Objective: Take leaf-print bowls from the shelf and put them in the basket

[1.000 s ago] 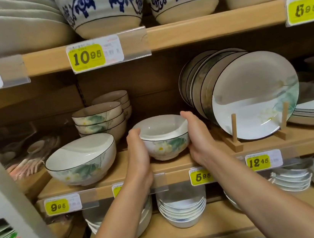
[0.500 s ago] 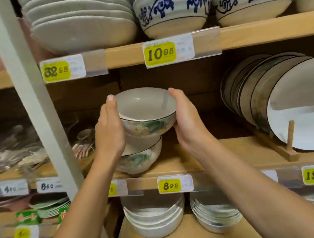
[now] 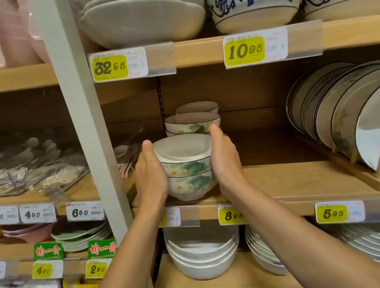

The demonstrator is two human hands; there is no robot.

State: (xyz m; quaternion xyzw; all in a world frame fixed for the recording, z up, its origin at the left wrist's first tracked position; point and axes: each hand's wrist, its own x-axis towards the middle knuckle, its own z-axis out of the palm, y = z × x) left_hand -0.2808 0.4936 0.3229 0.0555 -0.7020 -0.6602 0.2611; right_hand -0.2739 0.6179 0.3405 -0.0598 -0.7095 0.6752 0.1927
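Head view: left hand (image 3: 150,173) and right hand (image 3: 225,161) clasp two nested bowls (image 3: 186,168) from either side, base at the shelf (image 3: 285,179) front edge. Further bowls behind. Basket unseen; nothing visibly deposited yet.

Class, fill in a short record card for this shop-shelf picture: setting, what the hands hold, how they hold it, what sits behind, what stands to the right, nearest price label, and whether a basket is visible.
setting: wooden shop shelf with crockery
held: stack of leaf-print bowls, at least two nested
grip: left hand and right hand press the stack's opposite sides
behind: more leaf-print bowls stacked
right: plates upright in a wooden rack
nearest label: 8.95 tag
basket: not in view
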